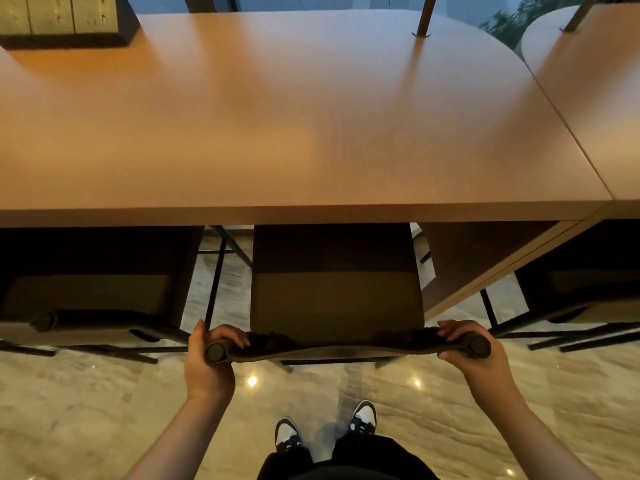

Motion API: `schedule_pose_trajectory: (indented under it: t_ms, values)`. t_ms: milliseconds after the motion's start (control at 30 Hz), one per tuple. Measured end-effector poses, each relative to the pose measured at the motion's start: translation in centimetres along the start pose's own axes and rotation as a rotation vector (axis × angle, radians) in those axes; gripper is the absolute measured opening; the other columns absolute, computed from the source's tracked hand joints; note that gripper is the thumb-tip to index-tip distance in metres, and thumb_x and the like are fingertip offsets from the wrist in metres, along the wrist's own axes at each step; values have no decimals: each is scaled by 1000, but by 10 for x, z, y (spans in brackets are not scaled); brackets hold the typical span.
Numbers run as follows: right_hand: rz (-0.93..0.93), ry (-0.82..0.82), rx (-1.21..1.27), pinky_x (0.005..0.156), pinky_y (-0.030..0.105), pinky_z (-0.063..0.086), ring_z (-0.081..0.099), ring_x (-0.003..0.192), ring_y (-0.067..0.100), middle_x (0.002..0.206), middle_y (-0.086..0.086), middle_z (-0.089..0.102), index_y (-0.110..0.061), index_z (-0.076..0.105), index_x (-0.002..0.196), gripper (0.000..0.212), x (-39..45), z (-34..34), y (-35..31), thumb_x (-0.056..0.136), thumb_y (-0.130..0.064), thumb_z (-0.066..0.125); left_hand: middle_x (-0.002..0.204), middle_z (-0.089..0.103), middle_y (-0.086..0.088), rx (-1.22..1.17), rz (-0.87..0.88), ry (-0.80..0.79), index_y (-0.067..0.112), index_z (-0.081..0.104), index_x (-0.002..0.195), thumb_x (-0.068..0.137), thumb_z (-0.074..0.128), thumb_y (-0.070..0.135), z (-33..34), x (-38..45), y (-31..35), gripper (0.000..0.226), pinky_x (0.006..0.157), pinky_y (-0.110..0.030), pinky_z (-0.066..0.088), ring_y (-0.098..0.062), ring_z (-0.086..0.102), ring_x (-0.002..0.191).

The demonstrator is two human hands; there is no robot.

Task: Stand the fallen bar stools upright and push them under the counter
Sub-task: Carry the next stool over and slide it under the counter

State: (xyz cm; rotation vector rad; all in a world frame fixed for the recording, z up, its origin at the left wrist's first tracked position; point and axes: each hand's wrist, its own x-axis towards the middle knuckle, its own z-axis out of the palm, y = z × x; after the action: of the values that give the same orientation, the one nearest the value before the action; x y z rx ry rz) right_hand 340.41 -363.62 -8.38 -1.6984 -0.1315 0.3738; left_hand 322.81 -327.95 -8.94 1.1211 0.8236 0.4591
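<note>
A dark bar stool (337, 299) stands upright in front of me, its seat partly under the wooden counter (294, 133). My left hand (209, 355) grips the left end of the stool's low rolled backrest. At the backrest's right end, my right hand (474, 355) is curled round it the same way. A second stool (90, 306) stands upright under the counter at the left. A third stool (581, 306) stands at the right, under the adjoining counter section.
A dark box with pale panels (65, 22) sits on the counter's far left. A thin post (424, 19) rises from the counter top. The counter's side panel (485, 268) drops to the floor right of the middle stool. Glossy marble floor (86, 410) lies around my feet.
</note>
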Motion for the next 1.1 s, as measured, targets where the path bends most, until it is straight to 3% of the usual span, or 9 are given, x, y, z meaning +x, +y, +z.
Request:
schedule_pose_trajectory:
  t_ms: [133, 333, 533, 733, 1100]
  values:
    - [-21, 21, 38, 79, 37, 57, 65, 90, 28, 82, 8, 68, -12, 65, 71, 37, 6, 11, 0, 57, 21, 76, 55, 55, -15, -10, 21, 11, 7, 58, 48, 105, 16, 34, 0, 17, 10, 76, 91, -33, 38, -25, 58, 62]
    - [-50, 72, -5, 76, 18, 52, 65, 86, 14, 79, -2, 68, -7, 63, 74, 29, 22, 32, -12, 63, 15, 77, 56, 54, -13, -25, 16, -37, 9, 59, 47, 102, 23, 28, 0, 44, 28, 68, 90, -39, 37, -26, 54, 63]
    - [-15, 58, -49, 74, 27, 47, 65, 85, 4, 78, -4, 68, -5, 62, 74, 25, 26, 28, -18, 66, 12, 77, 55, 54, -13, -7, 46, -35, 11, 60, 48, 101, 23, 24, 2, 43, 24, 66, 88, -39, 39, -26, 54, 63]
    - [-76, 9, -96, 70, 14, 49, 64, 79, 7, 80, 2, 66, -3, 64, 74, 24, 37, 22, -24, 64, 12, 80, 54, 54, -11, -43, 46, -24, 12, 60, 47, 103, 22, 22, -2, 30, 8, 68, 86, -35, 40, -24, 55, 60]
    - [-48, -15, -112, 73, 21, 48, 64, 81, 7, 81, 0, 66, -4, 64, 75, 23, 47, 4, -20, 66, 10, 79, 54, 55, -10, -48, 79, -1, 15, 62, 48, 101, 22, 20, 16, 24, 3, 66, 85, -35, 43, -24, 57, 60]
